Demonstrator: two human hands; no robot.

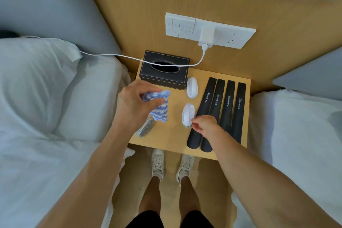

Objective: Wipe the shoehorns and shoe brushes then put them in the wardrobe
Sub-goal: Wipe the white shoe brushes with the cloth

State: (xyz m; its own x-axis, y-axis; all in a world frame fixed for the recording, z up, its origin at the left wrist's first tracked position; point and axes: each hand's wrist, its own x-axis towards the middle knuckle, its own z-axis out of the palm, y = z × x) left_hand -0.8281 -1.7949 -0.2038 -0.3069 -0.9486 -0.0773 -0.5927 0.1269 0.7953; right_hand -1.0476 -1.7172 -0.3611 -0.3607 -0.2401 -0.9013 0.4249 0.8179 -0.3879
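Several black shoehorns (pixel 228 105) lie side by side on the right of the wooden nightstand (pixel 175 139). Two white shoe brushes stand left of them, one far (pixel 192 87) and one near (pixel 187 113). A third brush (pixel 146 128) lies bristles-up near the left front edge, partly under my left wrist. My left hand (pixel 135 102) grips a blue-and-white striped cloth (pixel 160 106) above the table. My right hand (pixel 204 124) pinches the near white brush at its lower end, over the shoehorns' near ends.
A black tissue box (pixel 163 70) stands at the back left of the nightstand. A white charger cable (pixel 129 57) runs from the wall socket panel (pixel 209 29) across the box to the left bed (pixel 46 98). Another bed (pixel 296 126) flanks the right. My feet stand below.
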